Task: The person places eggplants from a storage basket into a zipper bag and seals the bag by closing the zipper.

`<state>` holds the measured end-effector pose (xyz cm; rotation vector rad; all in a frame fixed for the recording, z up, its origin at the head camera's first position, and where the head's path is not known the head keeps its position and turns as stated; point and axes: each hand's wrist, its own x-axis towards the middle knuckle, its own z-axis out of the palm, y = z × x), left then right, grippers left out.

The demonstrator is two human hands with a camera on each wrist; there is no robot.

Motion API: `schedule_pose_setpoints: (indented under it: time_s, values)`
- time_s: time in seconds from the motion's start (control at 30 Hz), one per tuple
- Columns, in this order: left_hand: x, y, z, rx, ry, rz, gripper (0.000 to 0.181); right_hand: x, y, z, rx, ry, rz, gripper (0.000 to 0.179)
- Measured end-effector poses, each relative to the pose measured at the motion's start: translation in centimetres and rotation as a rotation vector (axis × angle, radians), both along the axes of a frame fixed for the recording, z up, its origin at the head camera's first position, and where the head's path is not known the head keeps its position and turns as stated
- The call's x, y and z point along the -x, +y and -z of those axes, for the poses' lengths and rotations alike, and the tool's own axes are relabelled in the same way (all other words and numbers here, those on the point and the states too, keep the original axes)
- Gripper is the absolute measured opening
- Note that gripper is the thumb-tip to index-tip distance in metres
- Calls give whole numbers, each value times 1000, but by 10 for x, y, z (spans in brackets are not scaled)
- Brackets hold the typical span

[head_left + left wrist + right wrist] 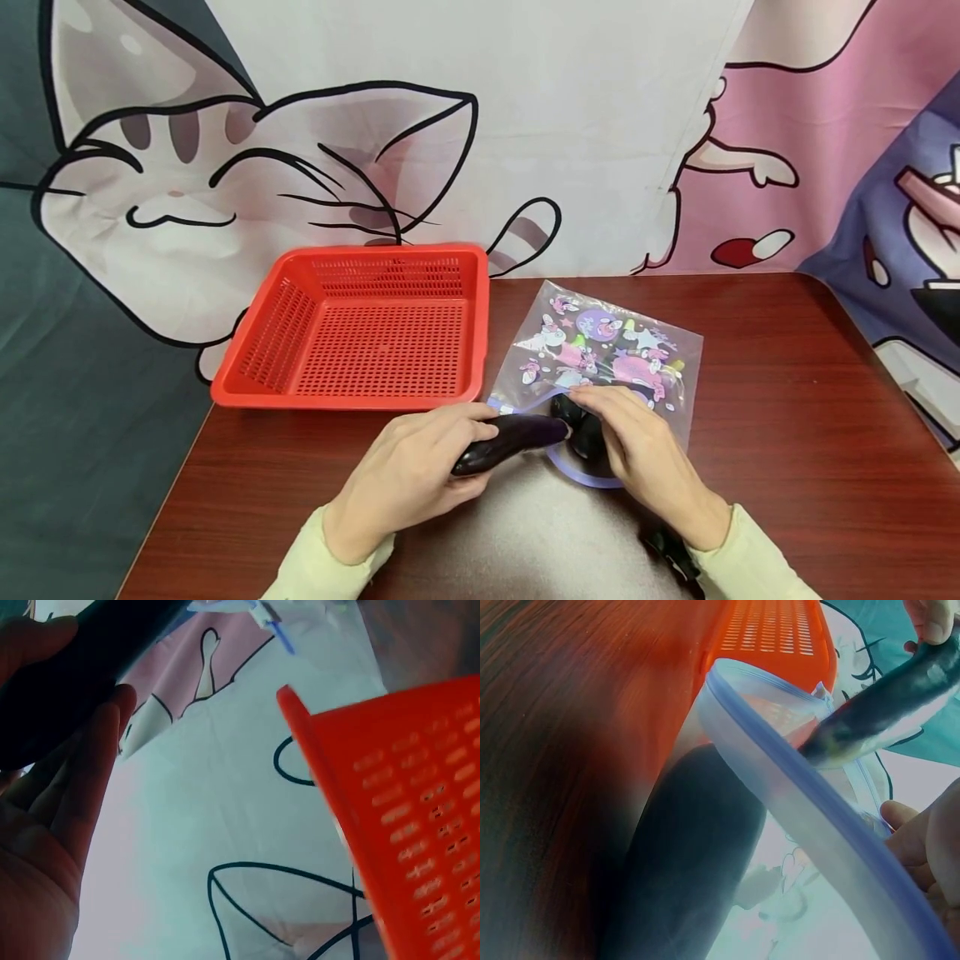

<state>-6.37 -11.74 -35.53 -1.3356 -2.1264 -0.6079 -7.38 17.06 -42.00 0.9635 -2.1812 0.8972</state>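
Note:
A dark purple eggplant (512, 442) is gripped near one end by my left hand (414, 468), and its far tip reaches the mouth of a clear zip bag (534, 333) with cartoon prints. In the left wrist view the thumb and fingers lie on either side of that eggplant (82, 656). My right hand (651, 460) holds the bag's edge at the opening, whose purple zip strip (795, 776) stands apart in a loop. Inside the bag lie dark eggplants (588, 439), partly covered by the right hand; one eggplant (694, 855) looms large in the right wrist view.
A red perforated plastic basket (480, 333) stands at the back left of the brown wooden table (780, 375), with nothing in it. Behind the table hangs a cloth (600, 125) printed with cartoon cats. A black strap (670, 550) is at the right wrist.

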Motion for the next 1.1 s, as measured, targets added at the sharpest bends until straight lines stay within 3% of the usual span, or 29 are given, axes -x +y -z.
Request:
schedule_pose_setpoints:
  time_s: [0.23, 0.57, 0.8, 1.1]
  values:
    - [2, 11, 13, -60, 50, -23, 25, 1, 0, -1, 11, 3, -10, 38]
    - [0, 26, 28, 17, 81, -91, 32, 1, 0, 0, 13, -8, -3, 38]
    - [0, 35, 36, 27, 115, -134, 34, 1, 0, 0, 22, -7, -9, 37]
    - [0, 50, 51, 28, 109, -190, 34, 1, 0, 1, 19, -6, -10, 38]
